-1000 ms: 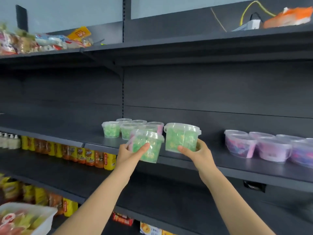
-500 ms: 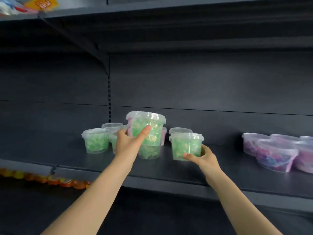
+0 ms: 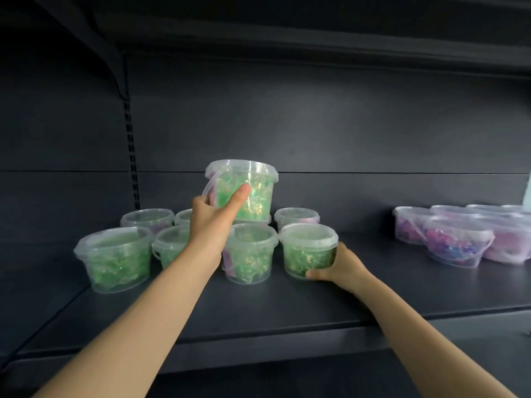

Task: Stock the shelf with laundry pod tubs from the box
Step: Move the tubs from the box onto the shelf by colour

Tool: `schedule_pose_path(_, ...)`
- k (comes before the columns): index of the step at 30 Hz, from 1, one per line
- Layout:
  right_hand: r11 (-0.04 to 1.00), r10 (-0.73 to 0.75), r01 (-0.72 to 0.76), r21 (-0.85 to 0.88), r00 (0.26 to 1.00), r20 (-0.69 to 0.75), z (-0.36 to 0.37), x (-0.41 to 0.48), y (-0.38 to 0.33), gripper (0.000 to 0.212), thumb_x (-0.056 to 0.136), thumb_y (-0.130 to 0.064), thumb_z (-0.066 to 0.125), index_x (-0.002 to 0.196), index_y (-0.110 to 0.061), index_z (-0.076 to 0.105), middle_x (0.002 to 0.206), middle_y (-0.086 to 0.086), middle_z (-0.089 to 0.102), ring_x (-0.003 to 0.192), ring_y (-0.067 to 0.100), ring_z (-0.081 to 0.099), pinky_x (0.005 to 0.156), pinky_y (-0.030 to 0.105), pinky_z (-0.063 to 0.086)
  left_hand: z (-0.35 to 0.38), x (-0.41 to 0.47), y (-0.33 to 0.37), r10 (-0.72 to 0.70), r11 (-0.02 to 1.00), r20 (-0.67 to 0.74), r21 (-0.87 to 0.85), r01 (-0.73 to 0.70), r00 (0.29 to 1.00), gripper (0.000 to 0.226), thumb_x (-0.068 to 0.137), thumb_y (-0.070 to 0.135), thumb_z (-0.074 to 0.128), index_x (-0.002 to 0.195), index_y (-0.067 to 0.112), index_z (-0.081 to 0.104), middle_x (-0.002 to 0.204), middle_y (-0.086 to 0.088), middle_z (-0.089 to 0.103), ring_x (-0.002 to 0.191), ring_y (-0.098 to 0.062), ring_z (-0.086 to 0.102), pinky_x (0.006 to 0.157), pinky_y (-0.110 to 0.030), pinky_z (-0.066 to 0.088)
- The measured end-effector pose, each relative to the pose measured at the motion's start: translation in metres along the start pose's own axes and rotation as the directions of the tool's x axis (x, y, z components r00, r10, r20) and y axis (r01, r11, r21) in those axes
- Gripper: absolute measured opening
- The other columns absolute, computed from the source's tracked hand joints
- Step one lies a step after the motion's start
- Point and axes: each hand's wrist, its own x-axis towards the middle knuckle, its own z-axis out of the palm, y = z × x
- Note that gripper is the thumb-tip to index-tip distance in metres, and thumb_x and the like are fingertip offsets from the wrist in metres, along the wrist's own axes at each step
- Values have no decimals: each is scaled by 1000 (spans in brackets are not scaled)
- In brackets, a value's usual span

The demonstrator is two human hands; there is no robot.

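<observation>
Gripped a clear round plastic tub of green laundry pods (image 3: pixel 250 193) in the left hand (image 3: pixel 211 222), thumb laid up the near wall, fingers curled round the left side by the thin clear handle. Held it upright over the front row, base level with the lid of the middle front tub (image 3: pixel 250 254); could not tell whether touching. Clasped with the right hand (image 3: pixel 342 267) a second clear tub of green pods (image 3: pixel 309 251), set down on the dark grey metal shelf (image 3: pixel 287 305) at the right end of the front row, just beside the middle one. Kept the thumb along its near bottom edge and the fingers wrapped round its right side, mostly hidden.

Counted two more in that row to the left: a half-hidden tub (image 3: pixel 169 245) behind the left forearm and a leftmost tub (image 3: pixel 115 258) nearest the shelf's left side. Made out a far row of clear-lidded tubs (image 3: pixel 297 218) behind, some showing pink or purple through the walls. Noted, well apart to the right, a cluster of wider clear tubs of purple pods (image 3: pixel 457 242).

Could not read any print on lids or walls.

Found the shelf matte, with a plain front lip. Saw behind it a flat dark grey back panel (image 3: pixel 316 124) with one horizontal seam, a slotted upright (image 3: pixel 130 156) at far left under a curved bracket (image 3: pixel 112 67), and the underside of an upper shelf (image 3: pixel 287 30) overhead in shadow.
</observation>
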Motion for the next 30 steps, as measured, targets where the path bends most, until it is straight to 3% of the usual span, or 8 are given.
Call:
schedule_pose_path(4, 999, 46, -46, -3, 998, -40, -10, -6, -2, 39, 70, -28, 80, 103, -16, 62, 93, -3, 66, 90, 15, 60, 73, 25, 43, 8, 17, 0, 1, 999, 67, -42, 2, 998, 114, 29, 83, 72, 121, 18, 54, 126, 7, 60, 112, -14, 60, 96, -39, 48)
schedule_pose_path(9, 996, 35, -52, -78, 976, -213, -38, -15, -17, 49, 75, -34, 74, 99, 7, 65, 97, 18, 70, 96, 33, 63, 79, 37, 52, 27, 28, 3, 20, 997, 142, -73, -10, 990, 109, 38, 79, 73, 123, 16, 50, 134, 10, 55, 120, -9, 54, 102, -39, 43)
schedule_pose_path(13, 997, -65, 54, -53, 968, -241, -59, -13, -34, 44, 79, -38, 72, 109, -6, 64, 101, 5, 72, 99, 21, 64, 82, 28, 48, 43, 36, 5, 25, 996, 206, -90, -7, 978, 116, 31, 82, 73, 123, 15, 49, 132, 11, 56, 118, -11, 56, 102, -38, 43)
schedule_pose_path(16, 984, -156, 169, 47, 966, -207, -66, -1, -48, 49, 82, -41, 69, 121, -14, 60, 109, -3, 67, 103, 11, 62, 86, 22, 46, 58, 41, 6, 30, 994, 221, -107, -7, 975, 107, 38, 76, 73, 122, 16, 46, 135, 13, 52, 119, -9, 54, 101, -38, 44)
schedule_pose_path(20, 897, -222, 269, 351, 961, -167, -65, 22, -65, 55, 86, -42, 62, 132, -14, 51, 123, -3, 59, 108, 9, 58, 93, 34, 52, 81, 51, 3, 46, 995, 231, -100, -24, 972, 104, 41, 75, 71, 124, 19, 46, 134, 12, 52, 115, -10, 56, 70, -26, 51)
schedule_pose_path(23, 837, -276, 313, 449, 950, -147, -60, 48, -72, 32, 88, -42, 60, 112, -21, 61, 108, -6, 66, 97, 8, 65, 86, 33, 55, 98, 59, -3, 37, 998, 247, -50, -26, 968, 107, 39, 76, 72, 124, 18, 46, 127, 7, 58, 110, -10, 59, 84, -28, 49)
schedule_pose_path(27, 871, -221, 279, 405, 958, -184, -56, 95, -67, 69, 78, -49, 69, 127, -2, 52, 118, 6, 61, 94, 19, 65, 89, 41, 55, 112, 81, -12, -34, 996, 273, 85, 11, 961, 78, 62, 60, 76, 119, 21, 39, 112, 14, 52, 101, -5, 53, 86, -26, 37)
schedule_pose_path(30, 889, -225, 259, 379, 965, -134, -55, 124, -52, 80, 72, -49, 75, 132, -2, 50, 125, 8, 60, 107, 20, 62, 92, 39, 53, 111, 105, -20, -88, 969, 360, 246, -4, 929, 95, 53, 68, 77, 130, 21, 45, 126, 16, 46, 120, -9, 47, 101, -27, 35)
